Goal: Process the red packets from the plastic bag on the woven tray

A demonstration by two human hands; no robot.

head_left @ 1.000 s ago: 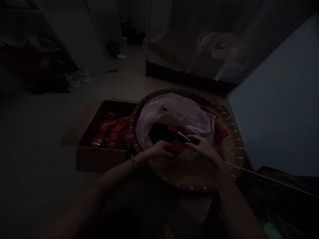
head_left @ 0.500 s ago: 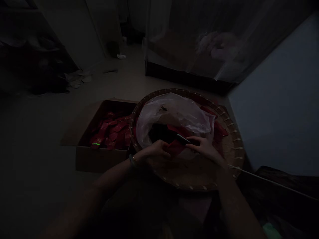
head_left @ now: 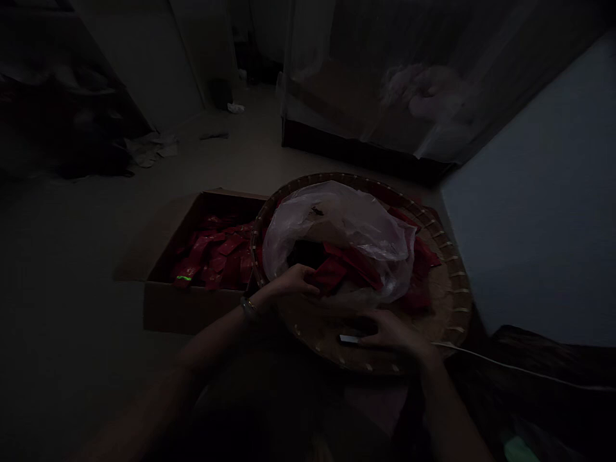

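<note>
The room is very dim. My left hand (head_left: 293, 282) is closed on a red packet (head_left: 330, 274) at the mouth of a clear plastic bag (head_left: 337, 221) full of red packets, which lies in a round woven basket tray (head_left: 447, 256). My right hand (head_left: 387, 330) rests low on the near side of the tray, fingers curled over a small dark tool with a pale tip (head_left: 349, 339) that lies flat on the weave.
A cardboard box (head_left: 192, 308) with several red packets stands left of the tray on the pale floor. A dark low frame draped in sheer netting (head_left: 366, 83) lies beyond. A pale wall (head_left: 539, 212) is at right, and a thin white cord (head_left: 510, 367) runs across it.
My right hand has dropped from the red packet to the near part of the tray, taking the small tool down with it. My left hand stays on the packet.
</note>
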